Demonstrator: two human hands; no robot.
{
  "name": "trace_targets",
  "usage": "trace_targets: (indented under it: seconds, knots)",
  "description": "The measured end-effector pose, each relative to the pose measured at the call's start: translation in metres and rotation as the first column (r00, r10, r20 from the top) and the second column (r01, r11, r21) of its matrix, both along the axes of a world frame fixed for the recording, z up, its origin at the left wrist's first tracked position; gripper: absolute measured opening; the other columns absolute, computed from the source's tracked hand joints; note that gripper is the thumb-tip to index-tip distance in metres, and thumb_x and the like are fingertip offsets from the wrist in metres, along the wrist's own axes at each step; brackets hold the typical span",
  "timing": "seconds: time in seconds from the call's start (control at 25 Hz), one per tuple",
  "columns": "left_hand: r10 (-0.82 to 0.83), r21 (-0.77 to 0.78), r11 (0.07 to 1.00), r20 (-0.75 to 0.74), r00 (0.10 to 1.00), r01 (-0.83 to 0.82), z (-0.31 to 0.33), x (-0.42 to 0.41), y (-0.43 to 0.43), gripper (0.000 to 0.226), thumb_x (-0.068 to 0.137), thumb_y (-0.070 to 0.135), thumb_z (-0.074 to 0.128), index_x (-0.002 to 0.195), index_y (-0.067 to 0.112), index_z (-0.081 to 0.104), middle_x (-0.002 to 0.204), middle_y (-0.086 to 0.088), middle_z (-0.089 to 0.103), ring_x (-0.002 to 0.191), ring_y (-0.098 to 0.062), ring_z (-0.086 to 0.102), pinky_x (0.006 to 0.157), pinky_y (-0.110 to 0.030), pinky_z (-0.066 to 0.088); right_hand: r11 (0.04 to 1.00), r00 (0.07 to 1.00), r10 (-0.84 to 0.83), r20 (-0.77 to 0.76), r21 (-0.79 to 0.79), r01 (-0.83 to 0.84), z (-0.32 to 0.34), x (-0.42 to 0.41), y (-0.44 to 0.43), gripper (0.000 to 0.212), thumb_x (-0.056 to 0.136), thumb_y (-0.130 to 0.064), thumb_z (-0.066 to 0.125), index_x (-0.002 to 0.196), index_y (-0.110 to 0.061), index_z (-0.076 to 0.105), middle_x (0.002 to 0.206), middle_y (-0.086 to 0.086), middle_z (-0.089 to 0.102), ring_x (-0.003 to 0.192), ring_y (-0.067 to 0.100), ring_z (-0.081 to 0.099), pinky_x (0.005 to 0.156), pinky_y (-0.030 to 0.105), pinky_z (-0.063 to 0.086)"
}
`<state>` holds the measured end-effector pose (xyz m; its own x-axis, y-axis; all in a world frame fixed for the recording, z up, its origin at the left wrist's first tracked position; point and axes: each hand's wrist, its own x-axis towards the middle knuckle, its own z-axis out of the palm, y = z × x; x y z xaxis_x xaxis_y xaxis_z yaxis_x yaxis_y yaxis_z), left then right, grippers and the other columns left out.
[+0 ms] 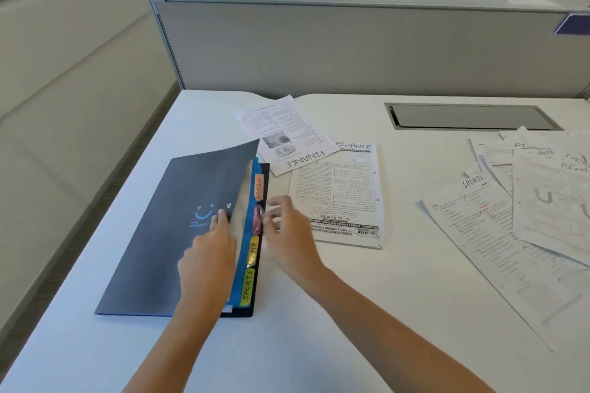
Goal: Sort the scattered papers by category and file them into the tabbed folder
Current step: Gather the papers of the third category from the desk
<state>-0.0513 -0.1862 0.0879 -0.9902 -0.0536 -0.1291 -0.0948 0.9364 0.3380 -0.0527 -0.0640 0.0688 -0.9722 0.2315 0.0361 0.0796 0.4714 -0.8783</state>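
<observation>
A dark blue tabbed folder (178, 226) lies on the white desk, its cover lifted along the right edge. Coloured tabs read ADMIN (259, 187), a pink one (258, 220), HR (253, 251) and SPORTS (247, 287). My left hand (209, 252) holds the cover's edge, fingers over it. My right hand (287, 233) is blurred, its fingertips at the pink tab. A FINANCE sheet (287, 134) lies just behind the folder, overlapping a second FINANCE paper (341, 195). At the right a SPORTS sheet (491, 246) and more labelled papers (549, 188) lie spread.
A grey partition (351, 48) closes the desk's back edge. A recessed cable tray (472, 116) sits in the desk (319, 344) at the back right. The desk's left edge drops to a floor strip along the wall.
</observation>
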Motion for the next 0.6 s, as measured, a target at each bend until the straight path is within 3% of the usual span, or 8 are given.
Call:
trace_targets:
  seconds: [0.12, 0.2, 0.28, 0.4, 0.48, 0.56, 0.6]
  knots:
    - [-0.013, 0.007, 1.000, -0.052, 0.999, 0.014, -0.011, 0.006, 0.010, 0.054, 0.100, 0.028, 0.032, 0.151, 0.026, 0.012, 0.121, -0.008, 0.062, 0.091, -0.028, 0.062, 0.088, -0.044, 0.049, 0.993, 0.997, -0.070, -0.022, 0.092, 0.072, -0.017, 0.013, 0.051, 0.024, 0.091, -0.004, 0.048, 0.114, -0.011, 0.055, 0.104, 0.002, 0.064, 0.099, 0.015, 0.059, 0.088, 0.029, 0.049]
    - [0.020, 0.082, 0.997, -0.198, 0.980, -0.004, -0.018, 0.010, 0.019, 0.048, 0.099, 0.019, 0.038, 0.146, 0.021, 0.033, 0.091, -0.009, 0.070, 0.075, -0.027, 0.060, 0.101, -0.049, 0.041, 0.974, 0.995, -0.096, -0.009, 0.205, 0.096, -0.032, 0.023, 0.083, 0.030, 0.089, -0.001, 0.049, 0.117, -0.011, 0.054, 0.114, 0.002, 0.061, 0.111, 0.017, 0.053, 0.093, 0.020, 0.040]
    - [0.034, 0.219, 0.975, -0.324, 0.946, 0.040, -0.021, 0.016, 0.031, 0.036, 0.094, 0.006, 0.043, 0.123, 0.018, 0.062, 0.068, -0.002, 0.066, 0.056, -0.017, 0.050, 0.109, -0.049, 0.033, 0.948, 0.997, -0.073, 0.031, 0.313, 0.060, -0.048, 0.035, 0.111, 0.040, 0.089, -0.003, 0.050, 0.128, -0.010, 0.049, 0.127, 0.003, 0.053, 0.124, 0.018, 0.044, 0.099, 0.014, 0.029]
    - [-0.009, 0.342, 0.929, -0.351, 0.936, 0.137, -0.025, 0.024, 0.056, 0.032, 0.089, -0.001, 0.048, 0.101, 0.017, 0.072, 0.087, 0.004, 0.073, 0.053, -0.007, 0.048, 0.116, -0.034, 0.019, 0.913, 0.991, 0.029, 0.133, 0.400, -0.081, -0.061, 0.054, 0.142, 0.052, 0.095, -0.014, 0.048, 0.145, -0.010, 0.033, 0.150, 0.003, 0.034, 0.141, 0.017, 0.027, 0.116, 0.023, 0.020]
    - [-0.031, 0.389, 0.903, -0.365, 0.930, 0.182, -0.029, 0.031, 0.077, 0.031, 0.089, -0.002, 0.050, 0.098, 0.018, 0.072, 0.101, 0.006, 0.073, 0.069, -0.007, 0.056, 0.107, -0.029, 0.032, 0.846, 0.985, 0.105, 0.140, 0.507, -0.163, -0.067, 0.066, 0.163, 0.052, 0.097, -0.018, 0.046, 0.147, -0.011, 0.032, 0.153, 0.001, 0.032, 0.142, 0.016, 0.027, 0.118, 0.024, 0.017]
    - [-0.033, 0.431, 0.880, -0.363, 0.931, 0.199, -0.032, 0.039, 0.096, 0.030, 0.088, -0.001, 0.052, 0.098, 0.019, 0.072, 0.105, 0.007, 0.071, 0.087, -0.009, 0.059, 0.094, -0.027, 0.044, 0.831, 0.990, 0.096, 0.107, 0.539, -0.139, -0.069, 0.080, 0.183, 0.046, 0.096, -0.019, 0.047, 0.142, -0.012, 0.041, 0.145, 0.001, 0.043, 0.135, 0.017, 0.040, 0.114, 0.026, 0.028]
    - [-0.036, 0.435, 0.877, -0.365, 0.930, 0.205, -0.035, 0.042, 0.103, 0.031, 0.088, -0.002, 0.051, 0.098, 0.020, 0.071, 0.105, 0.008, 0.071, 0.092, -0.011, 0.061, 0.095, -0.031, 0.046, 0.833, 0.997, 0.057, 0.058, 0.547, -0.079, -0.068, 0.086, 0.191, 0.040, 0.095, -0.018, 0.049, 0.135, -0.012, 0.049, 0.135, 0.002, 0.053, 0.125, 0.018, 0.049, 0.108, 0.029, 0.039]
